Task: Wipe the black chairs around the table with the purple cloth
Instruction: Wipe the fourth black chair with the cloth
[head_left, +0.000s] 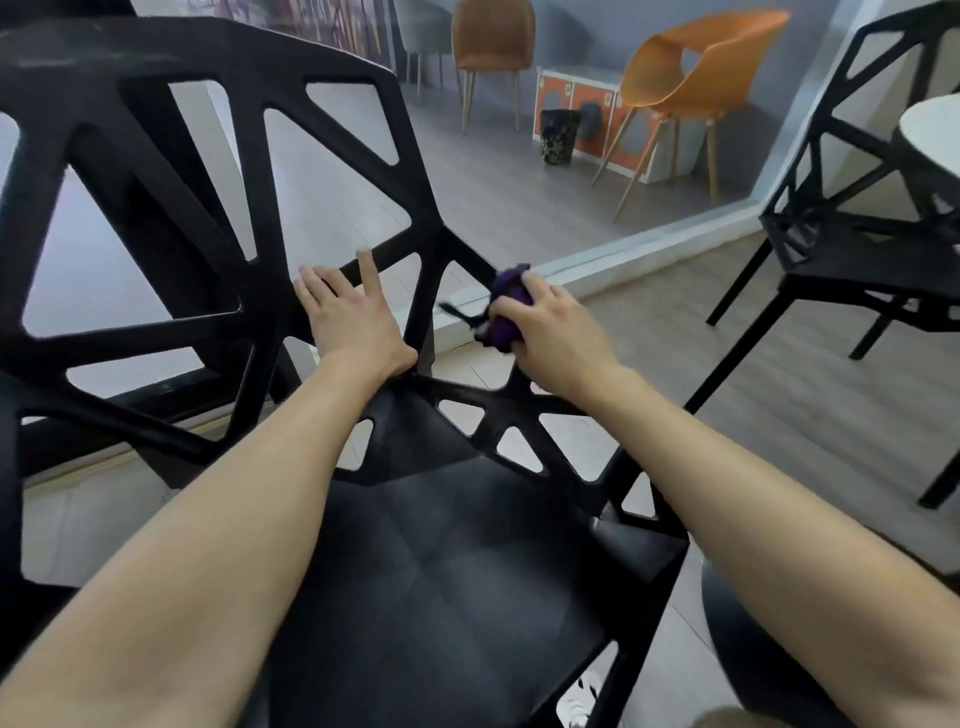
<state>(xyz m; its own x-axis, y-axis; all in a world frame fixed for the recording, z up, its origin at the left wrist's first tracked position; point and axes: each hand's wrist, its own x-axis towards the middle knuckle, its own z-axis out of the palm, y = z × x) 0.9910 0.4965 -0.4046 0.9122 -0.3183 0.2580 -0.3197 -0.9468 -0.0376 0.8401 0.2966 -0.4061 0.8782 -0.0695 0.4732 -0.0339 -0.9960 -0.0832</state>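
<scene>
A black lattice chair (218, 270) fills the near view, its cushioned seat below my arms. My left hand (353, 317) rests on a strut of the backrest, fingers mostly straight, the index finger raised. My right hand (550, 327) grips the bunched purple cloth (506, 306) and presses it against the strut at the backrest's right edge. A second black chair (852, 218) stands at the right, tucked against the white round table (935, 135).
A glass wall with a low sill (649, 244) runs behind the chair. Beyond it stand an orange shell chair (696, 78), a tan chair (491, 36), a dark bin (560, 136) and an orange-and-white cabinet (576, 109). Grey wood floor lies between the two black chairs.
</scene>
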